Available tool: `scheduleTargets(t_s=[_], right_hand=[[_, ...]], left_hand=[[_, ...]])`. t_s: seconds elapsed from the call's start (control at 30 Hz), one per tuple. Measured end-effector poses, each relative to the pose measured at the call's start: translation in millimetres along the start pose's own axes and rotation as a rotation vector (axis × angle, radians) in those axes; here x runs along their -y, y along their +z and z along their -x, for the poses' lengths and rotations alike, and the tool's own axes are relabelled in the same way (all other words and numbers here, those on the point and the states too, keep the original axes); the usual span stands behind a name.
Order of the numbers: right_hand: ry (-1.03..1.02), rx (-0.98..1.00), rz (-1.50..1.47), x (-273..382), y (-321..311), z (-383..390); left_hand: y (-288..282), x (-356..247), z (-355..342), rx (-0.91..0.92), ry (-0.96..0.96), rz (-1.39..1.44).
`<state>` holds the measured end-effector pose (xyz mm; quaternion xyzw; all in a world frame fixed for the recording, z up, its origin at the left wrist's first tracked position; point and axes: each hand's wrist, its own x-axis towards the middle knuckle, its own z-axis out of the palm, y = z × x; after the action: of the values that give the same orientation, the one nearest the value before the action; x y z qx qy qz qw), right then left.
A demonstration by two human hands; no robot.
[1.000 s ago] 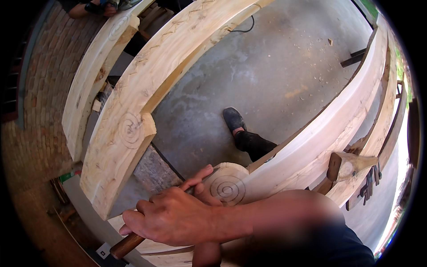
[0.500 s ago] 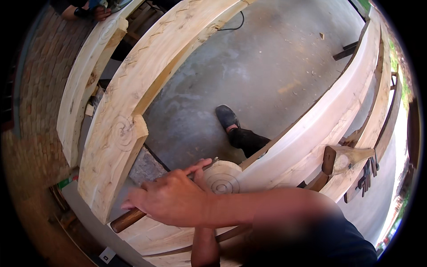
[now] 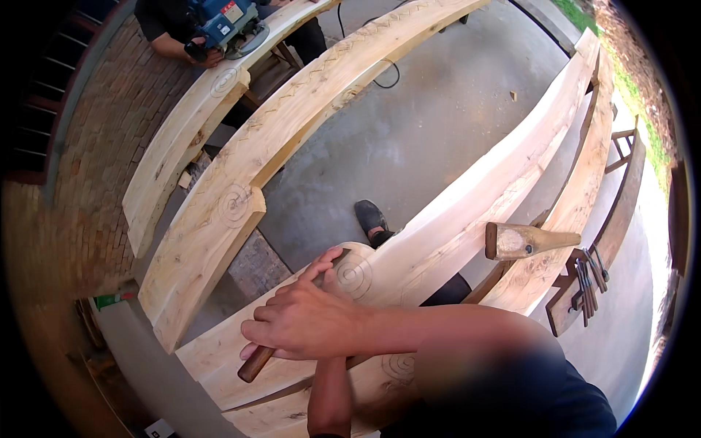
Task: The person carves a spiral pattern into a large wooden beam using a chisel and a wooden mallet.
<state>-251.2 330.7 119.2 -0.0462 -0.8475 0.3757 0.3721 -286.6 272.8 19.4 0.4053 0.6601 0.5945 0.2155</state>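
Observation:
My right hand [image 3: 303, 317] is wrapped round the wooden handle [image 3: 255, 363] of a chisel, whose butt sticks out at lower left. The chisel's dark blade [image 3: 340, 255] shows beyond my fingers, at the edge of a beam's rounded end. My left hand [image 3: 331, 282] is mostly hidden under the right one; a finger of it shows closed along the blade. Its forearm [image 3: 330, 398] comes up from below, crossed by my right forearm. Beside the blade, a spiral [image 3: 353, 273] marks the pale curved wooden beam [image 3: 467, 230].
A wooden mallet [image 3: 522, 241] lies on the beams at right. Several chisels [image 3: 588, 285] rest on a dark board [image 3: 562, 310] beyond it. Another curved beam [image 3: 292, 113] stretches along the left. At upper left a co-worker's hand [image 3: 212, 57] holds a blue power tool [image 3: 223, 28].
The view has shifted, bringing the co-worker's blue power tool into sight. My hands stay on the chisel, whose handle now points more steeply down and shows further right.

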Motion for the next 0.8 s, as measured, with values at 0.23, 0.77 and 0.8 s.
scheduleTargets(t_s=[0.23,0.77,0.8], right_hand=[[0.497,0.106,-0.264,9,-129,-2],[0.893,-0.010,0.961,19,-222,273],[0.873,0.017,0.948,20,-223,275]], left_hand=[[11,-66,-1,0.216,0.241,-0.273],[2,8,-63,0.087,-0.267,0.523],[2,11,-61,0.082,-0.285,0.517]])
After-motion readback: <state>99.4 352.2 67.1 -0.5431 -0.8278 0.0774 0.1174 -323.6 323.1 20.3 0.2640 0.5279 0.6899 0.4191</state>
